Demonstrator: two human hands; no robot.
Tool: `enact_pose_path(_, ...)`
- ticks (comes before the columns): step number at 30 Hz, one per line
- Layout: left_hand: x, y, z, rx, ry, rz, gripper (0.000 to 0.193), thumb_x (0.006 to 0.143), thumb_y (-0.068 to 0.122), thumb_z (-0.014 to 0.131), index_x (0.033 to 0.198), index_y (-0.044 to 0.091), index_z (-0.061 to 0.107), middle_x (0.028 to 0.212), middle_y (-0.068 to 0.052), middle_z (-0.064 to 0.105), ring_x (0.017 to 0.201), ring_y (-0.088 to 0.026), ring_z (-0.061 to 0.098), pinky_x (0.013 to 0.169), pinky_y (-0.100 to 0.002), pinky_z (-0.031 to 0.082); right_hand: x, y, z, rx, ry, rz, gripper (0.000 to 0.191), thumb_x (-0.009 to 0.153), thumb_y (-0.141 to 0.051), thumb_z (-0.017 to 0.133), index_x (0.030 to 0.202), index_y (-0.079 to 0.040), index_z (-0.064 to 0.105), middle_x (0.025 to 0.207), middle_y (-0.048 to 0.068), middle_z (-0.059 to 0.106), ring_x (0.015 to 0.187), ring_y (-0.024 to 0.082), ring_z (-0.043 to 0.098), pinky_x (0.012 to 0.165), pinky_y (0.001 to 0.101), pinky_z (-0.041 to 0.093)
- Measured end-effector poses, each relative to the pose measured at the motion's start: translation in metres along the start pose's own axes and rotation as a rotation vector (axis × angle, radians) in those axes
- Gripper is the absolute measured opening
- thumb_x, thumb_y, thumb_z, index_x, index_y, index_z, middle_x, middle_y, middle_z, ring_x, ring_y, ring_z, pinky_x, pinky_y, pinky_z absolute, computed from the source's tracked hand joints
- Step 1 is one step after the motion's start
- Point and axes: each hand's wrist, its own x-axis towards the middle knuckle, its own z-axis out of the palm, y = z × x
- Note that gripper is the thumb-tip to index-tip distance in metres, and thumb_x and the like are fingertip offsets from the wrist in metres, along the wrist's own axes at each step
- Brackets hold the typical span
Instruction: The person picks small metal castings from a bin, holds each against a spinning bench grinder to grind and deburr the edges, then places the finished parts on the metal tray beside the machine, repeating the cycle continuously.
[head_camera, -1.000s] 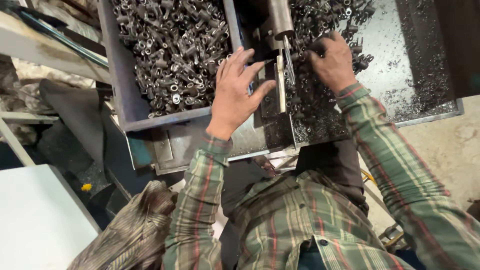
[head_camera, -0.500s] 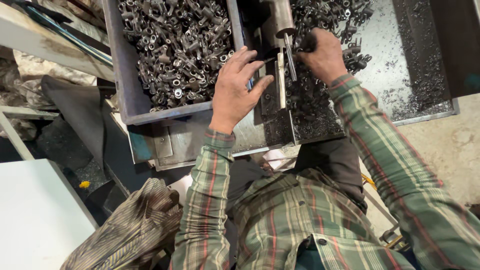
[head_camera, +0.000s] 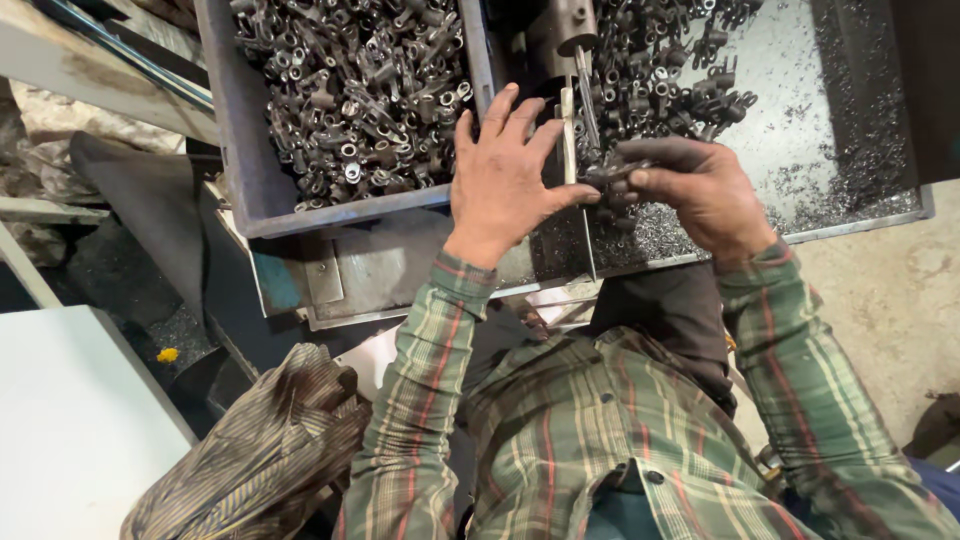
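Note:
My left hand (head_camera: 505, 175) is spread, fingers apart, its fingertips near the small dark metal fitting (head_camera: 607, 178) that my right hand (head_camera: 700, 185) pinches between thumb and fingers. Both hands hover over the near edge of a grey metal tray (head_camera: 850, 215) strewn with similar fittings and metal shavings. A vertical drill spindle with a thin bit (head_camera: 578, 50) stands just beyond the hands. Left of it, a grey bin (head_camera: 235, 150) is heaped with several more fittings (head_camera: 360, 100).
A striped cloth bundle (head_camera: 265, 450) lies at the lower left beside a white surface (head_camera: 70, 420). Dark machine framing and a metal bracket (head_camera: 320, 275) sit under the bin. Concrete floor (head_camera: 890, 300) shows at the right.
My right hand has pulled back from the pile toward me, now gripping a fitting. My left hand stayed spread and shifted slightly toward the right hand.

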Motion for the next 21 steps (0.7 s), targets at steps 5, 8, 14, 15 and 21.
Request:
enact_pose_path(5, 0.000, 0.000, 0.001, 0.036, -0.006, -0.012, 0.071, 0.072, 0.064, 0.082, 0.119, 0.011, 0.071, 0.134, -0.008, 0.062, 0.140, -0.030, 0.042, 0.112, -0.065, 0.032, 0.008, 0.013, 0.014, -0.118, 0.032, -0.102, 0.024, 0.100, -0.001, 0.068, 0.124, 0.004, 0.070, 0.109, 0.011, 0.076, 0.095, 0.015, 0.072, 0.088, 0.0287, 0.060)
enact_pose_path(8, -0.002, 0.001, 0.006, 0.073, 0.050, 0.000, 0.057, 0.077, 0.052, 0.082, 0.116, 0.012, 0.072, 0.129, -0.007, 0.065, 0.137, -0.029, 0.046, 0.108, -0.062, 0.037, 0.014, 0.017, 0.019, -0.181, 0.050, -0.201, 0.018, 0.102, 0.000, 0.066, 0.119, 0.004, 0.069, 0.110, 0.010, 0.076, 0.100, 0.014, 0.073, 0.093, 0.0282, 0.061)
enact_pose_path(14, -0.005, 0.009, 0.013, 0.089, 0.119, -0.055, 0.045, 0.077, 0.043, 0.084, 0.106, 0.011, 0.071, 0.121, -0.004, 0.068, 0.137, -0.028, 0.050, 0.101, -0.054, 0.048, 0.012, 0.008, 0.031, -0.474, 0.112, -0.351, 0.016, 0.102, 0.002, 0.068, 0.118, 0.003, 0.070, 0.110, 0.009, 0.076, 0.102, 0.013, 0.072, 0.091, 0.0249, 0.059)
enact_pose_path(15, -0.005, 0.011, 0.013, 0.093, 0.114, -0.059, 0.046, 0.077, 0.044, 0.084, 0.105, 0.011, 0.071, 0.119, -0.005, 0.068, 0.136, -0.029, 0.050, 0.100, -0.055, 0.048, 0.012, 0.004, 0.032, -0.553, 0.130, -0.373, 0.017, 0.102, 0.002, 0.069, 0.119, 0.001, 0.072, 0.108, 0.009, 0.076, 0.100, 0.014, 0.073, 0.089, 0.0252, 0.059)
enact_pose_path(21, -0.002, 0.016, 0.008, 0.063, 0.105, -0.089, 0.052, 0.074, 0.051, 0.083, 0.107, 0.013, 0.072, 0.117, -0.004, 0.068, 0.130, -0.029, 0.052, 0.095, -0.055, 0.047, 0.009, -0.018, 0.037, -0.901, 0.150, -0.437, 0.026, 0.097, -0.005, 0.077, 0.123, -0.006, 0.075, 0.103, 0.012, 0.075, 0.090, 0.019, 0.072, 0.078, 0.0289, 0.058)
